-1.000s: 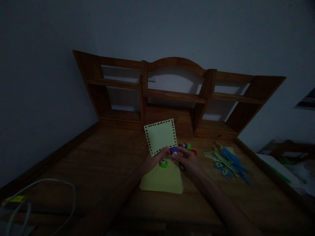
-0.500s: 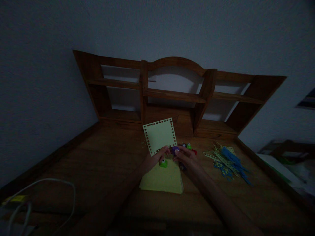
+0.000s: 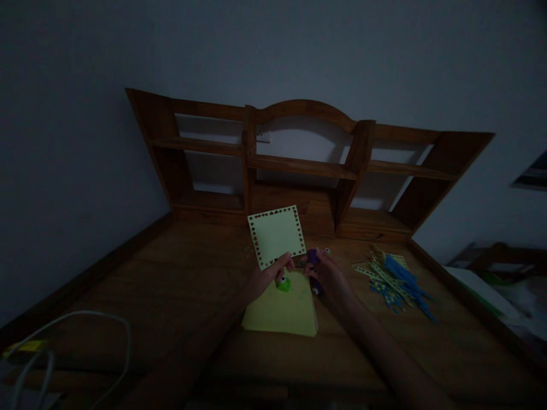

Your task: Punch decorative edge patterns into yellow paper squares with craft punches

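Observation:
A pale sheet of paper (image 3: 277, 236) has a border of punched hearts, stars and other small shapes. My left hand (image 3: 270, 276) pinches its lower edge, holding it tilted up. My right hand (image 3: 330, 274) is closed around a purple craft punch (image 3: 313, 256), just off the sheet's lower right corner. Beneath my left fingers a green punch with a round eye (image 3: 283, 284) sits on a stack of yellow paper (image 3: 280, 316). Another purple punch (image 3: 315, 288) lies under my right hand, partly hidden. Small specks lie on the stack.
To the right is a pile of cut paper strips and blue scraps (image 3: 401, 279). Behind my right hand, one more punch (image 3: 327, 250) shows only its eye. A wooden shelf unit (image 3: 303, 165) stands at the desk's back. A white cable (image 3: 128, 336) loops at the left.
My right hand has moved slightly right with the purple punch, away from the sheet's corner, and now covers most of the punches behind it. My left hand and the sheet barely moved.

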Demonstrator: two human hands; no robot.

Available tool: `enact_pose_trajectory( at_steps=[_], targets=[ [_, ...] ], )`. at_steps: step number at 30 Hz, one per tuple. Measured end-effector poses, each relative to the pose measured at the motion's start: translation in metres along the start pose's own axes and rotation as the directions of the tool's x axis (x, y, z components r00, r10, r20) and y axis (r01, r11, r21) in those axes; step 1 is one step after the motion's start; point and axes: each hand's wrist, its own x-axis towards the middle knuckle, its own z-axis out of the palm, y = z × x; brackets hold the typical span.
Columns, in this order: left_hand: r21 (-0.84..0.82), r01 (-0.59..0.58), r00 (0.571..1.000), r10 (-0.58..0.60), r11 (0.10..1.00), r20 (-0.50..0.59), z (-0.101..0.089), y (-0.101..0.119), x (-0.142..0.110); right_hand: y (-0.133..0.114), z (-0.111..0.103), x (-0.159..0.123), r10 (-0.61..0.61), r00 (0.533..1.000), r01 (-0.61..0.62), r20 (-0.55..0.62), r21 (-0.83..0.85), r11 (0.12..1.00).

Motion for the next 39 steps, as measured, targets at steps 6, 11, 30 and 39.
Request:
enact_pose_trajectory(
  at_steps=[6, 11, 30, 39],
  targets=[
    [-0.009, -0.022, 0.999, 0.022, 1.0, 0.024, 0.0, 0.001, 0.0, -0.005, 0.002, -0.002, 0.134, 0.991, -0.133, -0.009, 0.063, 0.989],
    [-0.03, 0.0, 1.0, 0.0, 1.0, 0.0, 0.001, 0.005, 0.001, -0.008, -0.001, -0.001, 0.187, 0.981, -0.193, 0.046, 0.188, 0.963],
    [-0.006, -0.021, 1.0, 0.022, 1.0, 0.02, -0.001, -0.004, 0.004, -0.009, -0.01, 0.002, 0.214, 0.97, -0.237, 0.119, 0.24, 0.941],
    [0.01, -0.011, 1.0, 0.011, 1.0, -0.004, -0.002, 0.001, 0.003, -0.004, 0.007, -0.008, -0.036, 0.999, 0.033, -0.029, -0.089, 0.995]
  ],
)
